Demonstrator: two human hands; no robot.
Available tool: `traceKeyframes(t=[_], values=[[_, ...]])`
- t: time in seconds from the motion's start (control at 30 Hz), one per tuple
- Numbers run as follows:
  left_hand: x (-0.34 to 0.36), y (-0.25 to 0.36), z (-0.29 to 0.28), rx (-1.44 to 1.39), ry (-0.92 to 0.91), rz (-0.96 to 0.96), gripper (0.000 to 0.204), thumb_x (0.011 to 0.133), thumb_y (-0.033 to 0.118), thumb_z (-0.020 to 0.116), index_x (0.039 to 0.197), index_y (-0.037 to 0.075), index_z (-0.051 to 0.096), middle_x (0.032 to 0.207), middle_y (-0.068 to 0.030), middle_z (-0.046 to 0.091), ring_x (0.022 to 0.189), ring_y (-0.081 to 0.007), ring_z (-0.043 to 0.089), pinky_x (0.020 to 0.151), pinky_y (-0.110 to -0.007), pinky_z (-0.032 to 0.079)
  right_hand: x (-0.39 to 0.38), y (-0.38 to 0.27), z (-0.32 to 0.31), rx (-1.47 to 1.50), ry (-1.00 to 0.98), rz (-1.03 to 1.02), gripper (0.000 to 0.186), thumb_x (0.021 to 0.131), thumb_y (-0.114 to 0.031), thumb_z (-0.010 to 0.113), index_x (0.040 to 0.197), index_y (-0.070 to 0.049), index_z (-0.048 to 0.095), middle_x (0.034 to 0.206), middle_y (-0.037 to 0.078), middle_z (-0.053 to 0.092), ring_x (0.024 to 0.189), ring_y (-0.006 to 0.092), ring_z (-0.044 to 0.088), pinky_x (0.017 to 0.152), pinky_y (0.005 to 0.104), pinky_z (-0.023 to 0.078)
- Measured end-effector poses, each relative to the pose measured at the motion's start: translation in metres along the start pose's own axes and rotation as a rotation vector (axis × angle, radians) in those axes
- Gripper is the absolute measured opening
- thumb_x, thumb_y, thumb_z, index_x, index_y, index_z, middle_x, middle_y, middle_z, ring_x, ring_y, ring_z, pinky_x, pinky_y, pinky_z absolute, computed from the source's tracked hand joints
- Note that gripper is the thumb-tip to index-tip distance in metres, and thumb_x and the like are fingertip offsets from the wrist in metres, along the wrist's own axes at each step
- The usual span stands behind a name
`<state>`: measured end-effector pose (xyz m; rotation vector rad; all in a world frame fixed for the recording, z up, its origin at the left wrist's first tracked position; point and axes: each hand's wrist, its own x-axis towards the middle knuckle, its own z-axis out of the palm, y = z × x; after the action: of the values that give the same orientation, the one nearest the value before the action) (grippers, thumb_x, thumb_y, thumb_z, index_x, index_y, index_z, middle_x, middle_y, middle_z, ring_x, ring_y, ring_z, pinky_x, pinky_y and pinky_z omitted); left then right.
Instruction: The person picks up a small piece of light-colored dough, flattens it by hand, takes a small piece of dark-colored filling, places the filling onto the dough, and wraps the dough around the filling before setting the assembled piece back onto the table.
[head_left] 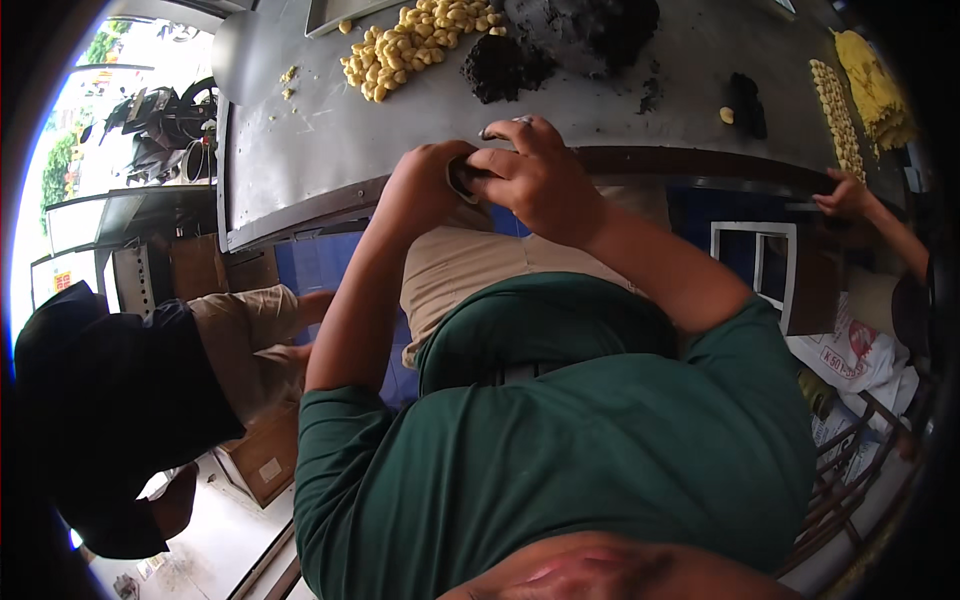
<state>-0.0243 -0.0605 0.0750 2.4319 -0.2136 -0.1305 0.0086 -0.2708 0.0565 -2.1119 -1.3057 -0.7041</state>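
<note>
My left hand (428, 185) and my right hand (545, 185) meet just over the near edge of the metal table (300, 140). The left one is cupped, its fingers curled round something dark that is mostly hidden. The right one bends its fingers into that cup, with dark smudges on the fingertips. Beyond them lies a heap of small yellow dough pieces (420, 45). To its right are a crumbly black clump (500, 68) and a large mound of black dough (590, 35).
Farther right lie a dark strip (748, 105), rows of small yellow pieces (838, 115) and a yellow dough mass (870, 85). A co-worker's hand (848, 195) reaches the table's right edge. Another person (130, 400) in dark clothing is close on my left. A tray (335, 14) sits at the back.
</note>
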Motion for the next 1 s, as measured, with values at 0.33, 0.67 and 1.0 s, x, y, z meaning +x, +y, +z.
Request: traceKeyframes(t=[0.33,0.67,1.0], values=[[0.013,0.015,-0.069,0.195,-0.193,0.016,0.045,0.076,0.015,0.088,0.114,0.004,0.068,0.094,-0.0129,0.076,0.085,-0.0226,0.074,0.077,-0.037,0.057,0.035,0.007,0.003,0.147,0.057,0.008,0.024,0.082,-0.021,0.076,0.106,-0.023,0.081,0.113,0.001,0.074,0.113,0.0266,0.062,0.102,0.0428,0.043],[0.004,0.022,-0.070,0.015,-0.082,-0.095,0.045,0.078,0.021,0.090,0.113,0.004,0.067,0.098,-0.0108,0.074,0.090,-0.0183,0.072,0.081,-0.033,0.057,0.046,-0.010,0.007,0.863,-0.069,0.560,0.026,0.080,-0.013,0.078,0.105,-0.018,0.079,0.111,0.001,0.074,0.105,0.0244,0.064,0.100,0.0419,0.046],[-0.004,0.017,0.004,-0.624,0.304,-0.210,0.042,0.075,0.003,0.085,0.114,0.004,0.069,0.098,-0.0135,0.074,0.092,-0.0202,0.072,0.083,-0.034,0.056,0.034,-0.002,0.005,1.362,-0.055,1.027,0.018,0.079,-0.016,0.080,0.097,-0.018,0.080,0.099,-0.004,0.075,0.110,0.0260,0.062,0.099,0.0437,0.044]])
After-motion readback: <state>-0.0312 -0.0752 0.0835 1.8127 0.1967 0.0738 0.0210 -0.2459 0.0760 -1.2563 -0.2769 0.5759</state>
